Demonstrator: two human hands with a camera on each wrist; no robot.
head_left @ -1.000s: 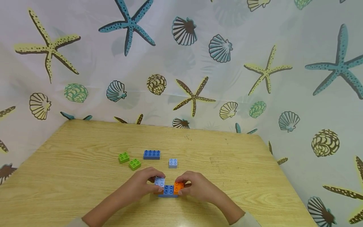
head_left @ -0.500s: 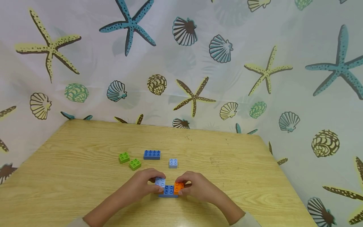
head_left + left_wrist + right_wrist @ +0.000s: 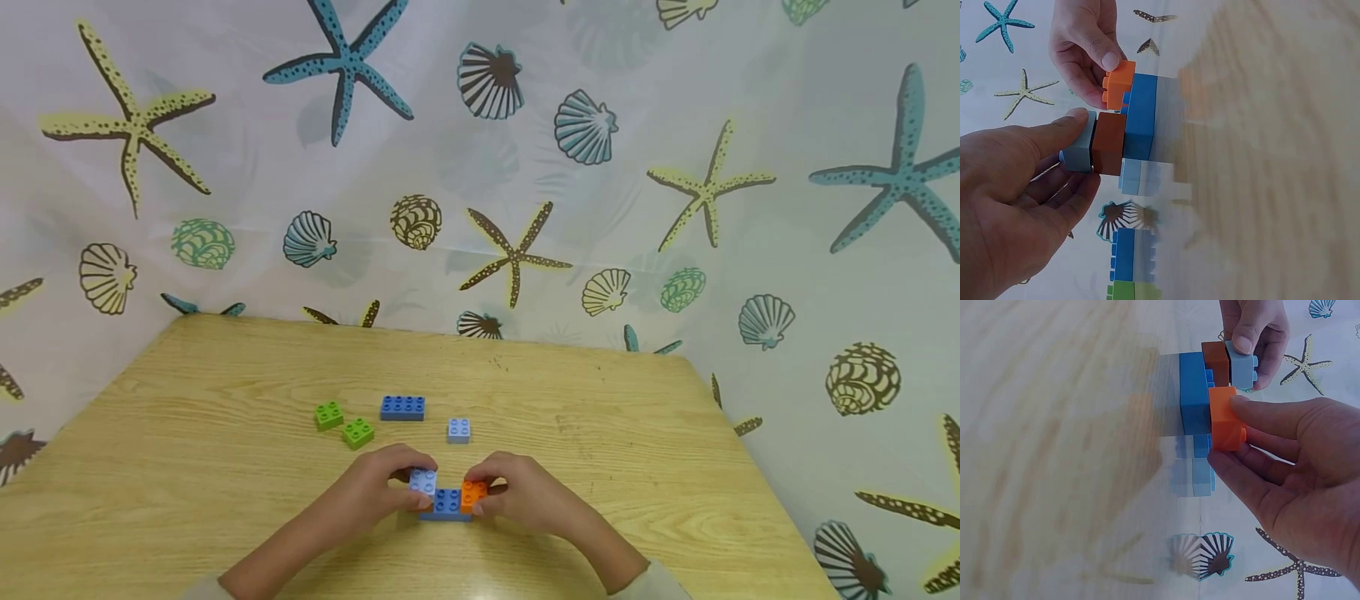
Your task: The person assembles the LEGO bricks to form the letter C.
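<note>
A blue toy brick (image 3: pixel 447 503) lies lengthwise on the table near the person. On its left end sits a brown brick (image 3: pixel 1109 144), mostly hidden in the head view. Directly over the brown one is a light blue brick (image 3: pixel 423 482), which my left hand (image 3: pixel 384 482) pinches between thumb and fingers. A thin dark line shows between those two in the left wrist view. At the right end of the blue brick, my right hand (image 3: pixel 522 493) grips an orange brick (image 3: pixel 472 496) by its sides. Bare studs show between the two stacks.
Behind the hands, another light blue brick (image 3: pixel 458 431) and a longer dark blue brick (image 3: pixel 402 408) lie on the wooden table (image 3: pixel 615 450). To their left are two green bricks, one (image 3: pixel 328 416) behind the other (image 3: pixel 357 432). A patterned curtain (image 3: pixel 420 167) borders the table.
</note>
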